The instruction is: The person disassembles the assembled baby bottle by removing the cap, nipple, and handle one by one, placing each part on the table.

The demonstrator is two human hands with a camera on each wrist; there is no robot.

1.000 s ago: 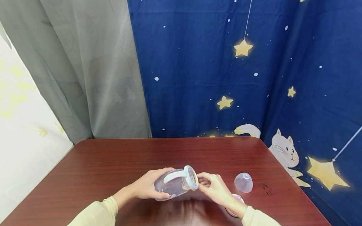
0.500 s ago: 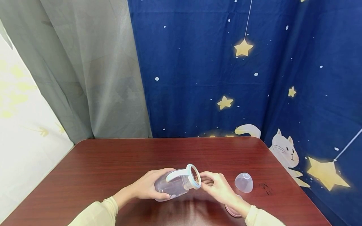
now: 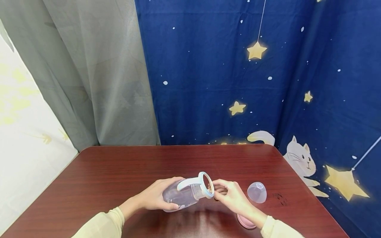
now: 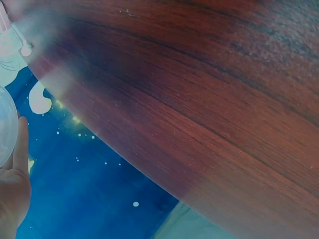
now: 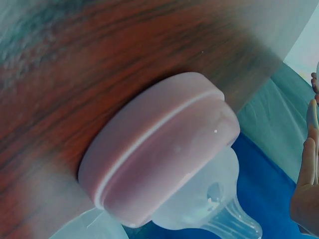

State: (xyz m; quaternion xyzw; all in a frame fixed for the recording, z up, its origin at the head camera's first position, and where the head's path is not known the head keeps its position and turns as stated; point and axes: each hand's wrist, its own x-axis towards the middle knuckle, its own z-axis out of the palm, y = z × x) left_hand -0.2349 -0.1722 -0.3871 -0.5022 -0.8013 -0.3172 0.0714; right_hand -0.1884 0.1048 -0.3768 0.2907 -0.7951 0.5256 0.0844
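My left hand (image 3: 160,195) grips a clear baby bottle (image 3: 178,195) round its body. The bottle lies tilted over the table, mouth end toward the right. A white and pale-blue bottle handle (image 3: 189,181), a ring with a curved grip, sits round the mouth end, and the threaded neck shows behind the ring. The fingers of my right hand (image 3: 230,195) pinch the ring's right edge; their tips are partly hidden. In the left wrist view, only the rounded side of the bottle (image 4: 6,127) and part of the left hand (image 4: 14,194) show at the left edge.
A pink collar with a clear nipple (image 5: 164,154) stands on the table below my right forearm, which mostly covers it in the head view. Right of that hand sits a clear domed cap (image 3: 257,192). Blue and grey curtains hang behind the dark red table (image 3: 134,162).
The handle ring has shifted right along the neck with my right hand, uncovering more of the thread. My left hand and the bottle body have stayed in place.
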